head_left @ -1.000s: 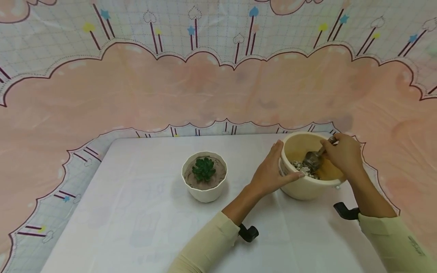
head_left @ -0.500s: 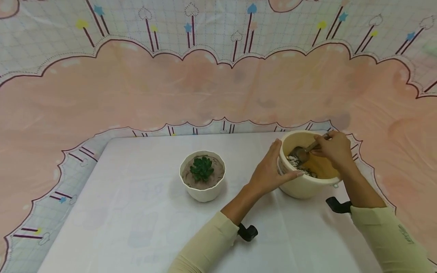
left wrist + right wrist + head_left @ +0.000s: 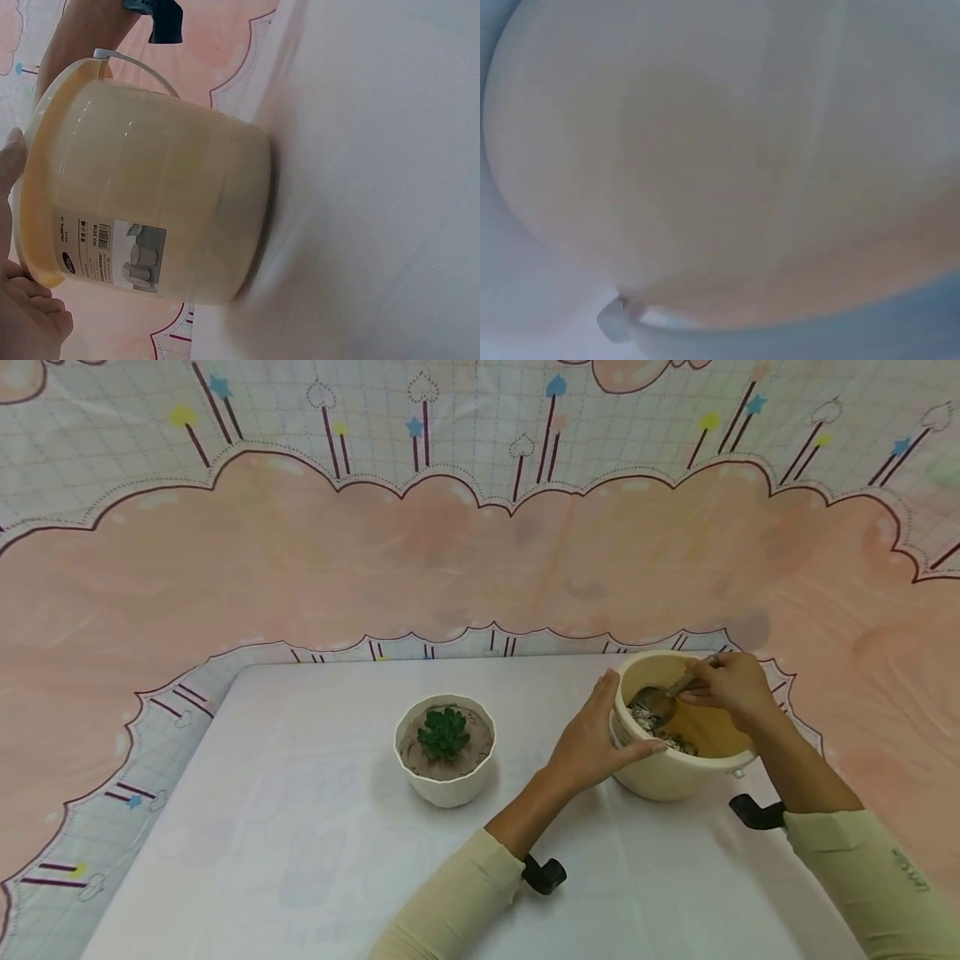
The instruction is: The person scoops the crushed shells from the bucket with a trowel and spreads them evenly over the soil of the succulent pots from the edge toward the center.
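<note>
A cream plastic bucket (image 3: 678, 777) stands on the white table at the right, with grey-white loose material (image 3: 677, 743) in its bottom. My left hand (image 3: 596, 739) grips the bucket's near-left rim, thumb along the top edge; the left wrist view shows the bucket's labelled side (image 3: 142, 172) and curled fingers (image 3: 37, 300) under the rim. Pinched by the handle in my right hand (image 3: 731, 685) is a metal spoon (image 3: 655, 703). Its bowl dips inside the bucket at the left, against the material. The right wrist view shows only the blurred bucket wall (image 3: 690, 172).
Left of the bucket, a white faceted pot (image 3: 447, 791) holds a green succulent (image 3: 444, 734) in grey-brown soil. The bucket's thin white handle (image 3: 139, 64) hangs at its side. A patterned pink cloth (image 3: 420, 568) rises behind the table (image 3: 300, 827).
My right hand has carried the spoon leftward inside the bucket, and its bowl has turned from the middle toward the left wall. My left hand keeps its place on the rim.
</note>
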Demonstrator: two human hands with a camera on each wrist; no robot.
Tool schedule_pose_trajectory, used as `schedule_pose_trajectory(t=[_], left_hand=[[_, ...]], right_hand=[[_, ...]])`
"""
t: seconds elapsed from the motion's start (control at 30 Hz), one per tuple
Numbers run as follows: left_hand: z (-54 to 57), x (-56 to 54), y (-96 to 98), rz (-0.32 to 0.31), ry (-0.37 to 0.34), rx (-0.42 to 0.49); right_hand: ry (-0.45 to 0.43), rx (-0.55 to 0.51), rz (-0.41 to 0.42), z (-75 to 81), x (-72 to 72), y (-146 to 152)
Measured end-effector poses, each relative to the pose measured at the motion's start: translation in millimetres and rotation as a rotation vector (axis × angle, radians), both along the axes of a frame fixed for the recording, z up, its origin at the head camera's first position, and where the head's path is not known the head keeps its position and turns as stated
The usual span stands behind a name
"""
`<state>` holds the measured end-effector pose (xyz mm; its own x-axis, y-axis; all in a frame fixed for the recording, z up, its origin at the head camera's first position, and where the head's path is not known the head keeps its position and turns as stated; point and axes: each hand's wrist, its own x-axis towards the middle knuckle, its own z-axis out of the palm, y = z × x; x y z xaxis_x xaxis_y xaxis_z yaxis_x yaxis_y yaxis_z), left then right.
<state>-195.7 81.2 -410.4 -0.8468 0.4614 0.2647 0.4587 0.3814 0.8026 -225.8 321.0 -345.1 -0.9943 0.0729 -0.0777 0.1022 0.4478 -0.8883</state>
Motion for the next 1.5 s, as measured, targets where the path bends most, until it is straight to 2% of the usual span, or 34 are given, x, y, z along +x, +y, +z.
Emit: schedule_pose_trajectory(t=[0.4, 0.63, 0.73, 0.87, 1.0, 1.27, 1.5], left_hand=[[1.2, 0.5, -0.4, 0.008, -0.011, -0.012], [2.1, 0.1, -0.3, 0.007, -0.005, -0.007], [2.6, -0.3, -0.4, 0.01, 0.002, -0.011], [3.3, 0.4, -0.4, 0.01, -0.014, -0.019], [3.6, 1.7, 0.0, 0.01, -0.036, -0.026], [5.3, 3.5, -1.9, 0.015, -0.018, -0.034], [3.8, 5.8, -2.7, 0.02, -0.02, -0.032]], right_hand=[[-0.044, -0.037, 0.138, -3.8, -11.2, 4], [-0.053, 0.009, 0.243, -4.1, -12.5, 6], [-0.096, -0.001, 0.313, -3.2, -13.8, 8], [-0.209, -0.045, 0.372, -1.6, -14.4, 11], [-0.263, -0.062, 0.383, -2.3, -13.6, 12], [-0.205, 0.038, 0.342, -6.3, -9.8, 6], [-0.278, -0.028, 0.312, -4.8, -9.2, 6]])
